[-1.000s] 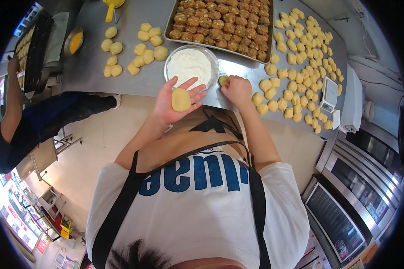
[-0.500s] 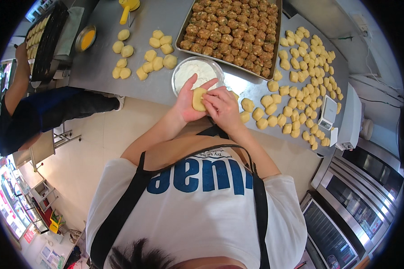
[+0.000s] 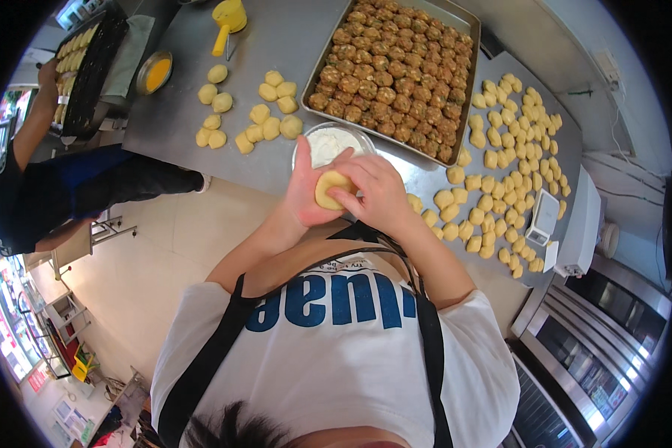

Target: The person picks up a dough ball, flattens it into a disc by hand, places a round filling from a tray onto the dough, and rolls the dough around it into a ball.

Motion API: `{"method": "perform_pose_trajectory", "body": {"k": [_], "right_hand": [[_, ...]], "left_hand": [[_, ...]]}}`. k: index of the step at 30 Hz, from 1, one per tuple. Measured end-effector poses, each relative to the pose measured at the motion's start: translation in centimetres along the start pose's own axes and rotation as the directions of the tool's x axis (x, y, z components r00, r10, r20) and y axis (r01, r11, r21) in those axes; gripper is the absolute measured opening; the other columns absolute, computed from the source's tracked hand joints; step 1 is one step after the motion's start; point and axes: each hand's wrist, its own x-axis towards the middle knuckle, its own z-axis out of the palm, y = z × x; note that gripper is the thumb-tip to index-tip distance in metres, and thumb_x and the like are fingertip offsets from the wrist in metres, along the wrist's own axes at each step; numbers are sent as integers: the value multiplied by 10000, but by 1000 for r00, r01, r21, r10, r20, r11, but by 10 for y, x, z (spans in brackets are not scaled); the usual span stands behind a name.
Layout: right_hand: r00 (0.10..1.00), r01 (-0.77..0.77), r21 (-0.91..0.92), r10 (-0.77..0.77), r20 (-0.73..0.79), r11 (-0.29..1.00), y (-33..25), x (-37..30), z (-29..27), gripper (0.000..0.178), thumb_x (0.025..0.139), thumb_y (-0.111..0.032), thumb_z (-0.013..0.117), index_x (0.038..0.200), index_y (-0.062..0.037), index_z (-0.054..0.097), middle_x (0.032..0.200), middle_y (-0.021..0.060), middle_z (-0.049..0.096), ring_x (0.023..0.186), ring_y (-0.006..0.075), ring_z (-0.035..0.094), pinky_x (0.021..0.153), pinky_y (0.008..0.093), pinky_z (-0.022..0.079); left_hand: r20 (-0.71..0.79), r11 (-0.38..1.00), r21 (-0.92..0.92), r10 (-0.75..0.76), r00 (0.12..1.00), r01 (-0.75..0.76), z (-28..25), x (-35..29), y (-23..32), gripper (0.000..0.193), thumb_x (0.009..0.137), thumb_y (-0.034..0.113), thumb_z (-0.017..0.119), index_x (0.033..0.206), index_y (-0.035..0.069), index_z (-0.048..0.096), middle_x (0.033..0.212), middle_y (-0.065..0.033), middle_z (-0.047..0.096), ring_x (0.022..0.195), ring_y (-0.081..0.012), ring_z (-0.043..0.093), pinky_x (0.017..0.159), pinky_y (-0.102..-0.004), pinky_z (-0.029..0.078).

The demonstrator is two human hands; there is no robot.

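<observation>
A flattened round of yellow dough (image 3: 328,191) lies across the palm of my left hand (image 3: 300,196), whose thumb points up and away. My right hand (image 3: 381,191) pinches the dough's right side, with its thumb on the face and its fingers curled over the upper edge. Just beyond my hands stands a clear bowl of white flour (image 3: 331,143), partly covered by them. Farther back, a metal tray (image 3: 313,88) carries rows of round brown meat filling balls (image 3: 399,71). Many yellow dough pieces (image 3: 509,179) are spread to the right of the tray.
More dough balls (image 3: 269,128) sit left of the flour bowl. A yellow scoop (image 3: 230,19) and a bowl of orange-yellow liquid (image 3: 157,73) lie farther left. A white scale (image 3: 543,216) stands at the table's right edge. At far left, a co-worker's arm (image 3: 37,112) reaches to a black tray.
My right thumb has moved onto the dough's face, and the round is turned more toward me. The view has shifted slightly, so the table sits a little lower and to the right.
</observation>
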Motion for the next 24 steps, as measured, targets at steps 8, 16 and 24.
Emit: {"method": "perform_pose_trajectory", "body": {"k": [8, 16, 24], "right_hand": [[986, -165, -335, 160, -41, 928, 122, 38, 15, 232, 815, -332, 698, 939, -138, 728, 845, 76, 647, 801, 264, 644, 655, 387, 533], [997, -70, -432, 57, -43, 899, 175, 22, 10, 309, 808, -193, 703, 1104, -124, 646, 1057, 119, 568, 889, 279, 602, 738, 380, 524], [846, -402, 43, 389, -366, 915, 111, 18, 16, 346, 796, -183, 694, 1115, -61, 632, 937, 121, 614, 778, 249, 625, 697, 343, 522]], "left_hand": [[-254, 983, 58, 185, 949, -176, -61, 31, 4, 359, 993, 171, 531, 1323, 43, 469, 1305, -126, 554, 1186, -298, 570, 1015, -421, 489], [-203, 908, 363, 294, 934, -207, -70, 19, 20, 361, 970, 159, 577, 1295, 25, 496, 1249, -146, 594, 1123, -290, 616, 962, -415, 520], [-175, 924, 333, 254, 951, -186, -64, 54, 41, 396, 962, 188, 601, 1291, -8, 503, 1270, -144, 579, 1182, -264, 573, 1036, -413, 465]]}}
